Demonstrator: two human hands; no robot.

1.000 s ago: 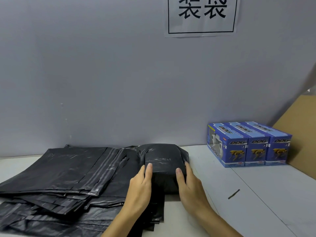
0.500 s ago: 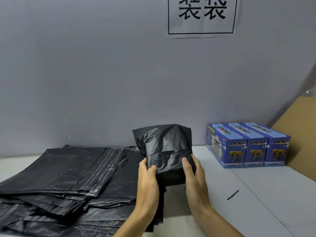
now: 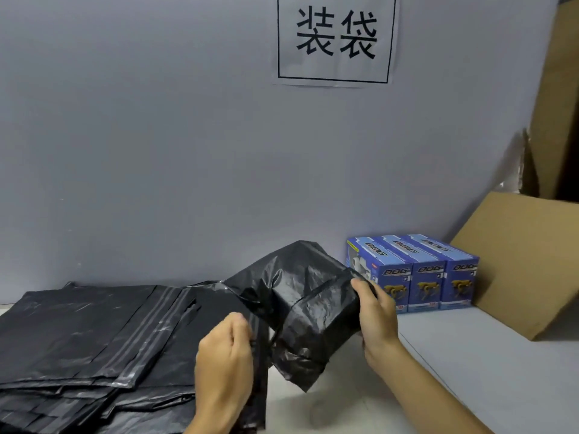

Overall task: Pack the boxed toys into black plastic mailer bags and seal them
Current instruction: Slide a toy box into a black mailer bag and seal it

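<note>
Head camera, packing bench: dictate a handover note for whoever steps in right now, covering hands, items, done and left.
Right hand grips the wrapped parcel, held above the table.
Left hand pinches a thin black strip at the parcel's left side.
Done: one box is bagged and folded over.
Left: finish that seal, then bag the three blue boxes by the wall, using the empty mailers stacked on the left.

The left hand [image 3: 224, 355] is held at 7 o'clock, back toward the camera, with its fingers curled and thumb pressed to the fingertips in a pinch. The right hand [image 3: 376, 314] is raised at 4 o'clock, with its thumb on top and fingers wrapped beneath. Both forearms are extended from the lower edge.
</note>
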